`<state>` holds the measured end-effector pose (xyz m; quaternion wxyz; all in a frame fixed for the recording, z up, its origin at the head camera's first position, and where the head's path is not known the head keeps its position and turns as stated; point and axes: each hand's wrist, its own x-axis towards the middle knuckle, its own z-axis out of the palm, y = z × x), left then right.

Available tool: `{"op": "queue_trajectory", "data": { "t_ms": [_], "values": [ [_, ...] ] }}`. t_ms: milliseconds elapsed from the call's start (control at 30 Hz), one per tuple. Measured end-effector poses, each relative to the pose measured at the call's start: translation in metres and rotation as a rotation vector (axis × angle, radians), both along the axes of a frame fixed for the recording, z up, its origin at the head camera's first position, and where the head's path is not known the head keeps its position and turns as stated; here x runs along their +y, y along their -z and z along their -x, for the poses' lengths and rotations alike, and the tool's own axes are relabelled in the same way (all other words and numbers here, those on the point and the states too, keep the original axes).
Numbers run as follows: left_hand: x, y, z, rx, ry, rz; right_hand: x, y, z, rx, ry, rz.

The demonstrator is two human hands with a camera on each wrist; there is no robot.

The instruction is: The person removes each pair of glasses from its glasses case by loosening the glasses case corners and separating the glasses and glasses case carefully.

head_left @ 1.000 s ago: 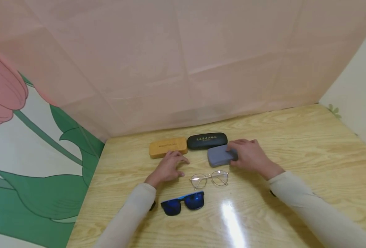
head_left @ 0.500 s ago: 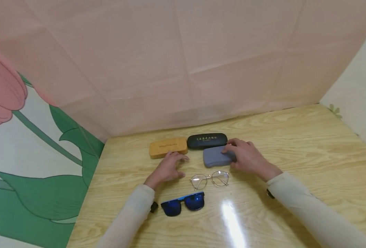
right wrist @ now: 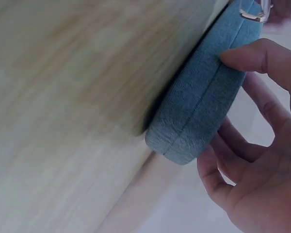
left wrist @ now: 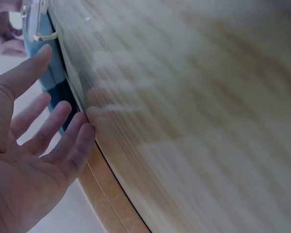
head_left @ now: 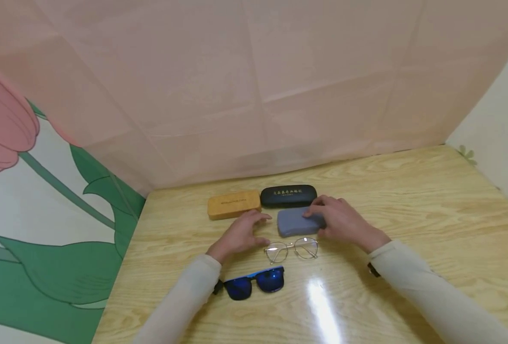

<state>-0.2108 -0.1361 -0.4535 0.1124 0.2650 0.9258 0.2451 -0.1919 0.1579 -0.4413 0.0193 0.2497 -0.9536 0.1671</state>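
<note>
My right hand (head_left: 345, 220) grips the right end of a blue-grey glasses case (head_left: 292, 222) that lies closed on the table. In the right wrist view, the thumb touches the seam side of the fabric-textured case (right wrist: 196, 104) and the fingers lie along its other side. My left hand (head_left: 239, 233) is held with thumb and fingers apart, left of that case and holding nothing. Its fingertips are just in front of a mustard-yellow glasses case (head_left: 234, 203). Gold-rimmed eyeglasses (head_left: 306, 248) lie in front of the blue-grey case, close to the left thumb.
A black glasses case (head_left: 288, 196) with gold lettering stands behind the blue-grey one, beside the yellow case. Dark sunglasses (head_left: 270, 280) with blue lenses lie nearer me, by the left wrist. A pink cloth (head_left: 254, 105) hangs behind the wooden table (head_left: 408, 200).
The right hand has moved the blue-grey case left and slightly toward me, away from the black case. My left hand has shifted a little to the right.
</note>
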Motion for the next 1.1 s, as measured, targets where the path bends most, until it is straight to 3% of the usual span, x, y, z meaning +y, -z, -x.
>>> {"op": "queue_trajectory", "data": {
  "t_ms": [200, 600, 900, 1100],
  "values": [
    [0.005, 0.003, 0.001, -0.02, -0.036, -0.001, -0.01, -0.002, 0.001, 0.002, -0.043, -0.009],
    [0.01, 0.007, 0.005, 0.023, 0.027, 0.033, -0.026, -0.001, 0.006, 0.001, -0.121, -0.041],
    [0.014, 0.004, 0.002, 0.006, 0.005, 0.032, -0.005, 0.011, 0.012, -0.136, -0.147, 0.118],
    [0.016, 0.004, 0.004, 0.045, -0.006, 0.037, 0.005, 0.016, 0.012, -0.169, -0.112, 0.14]
  ]
}}
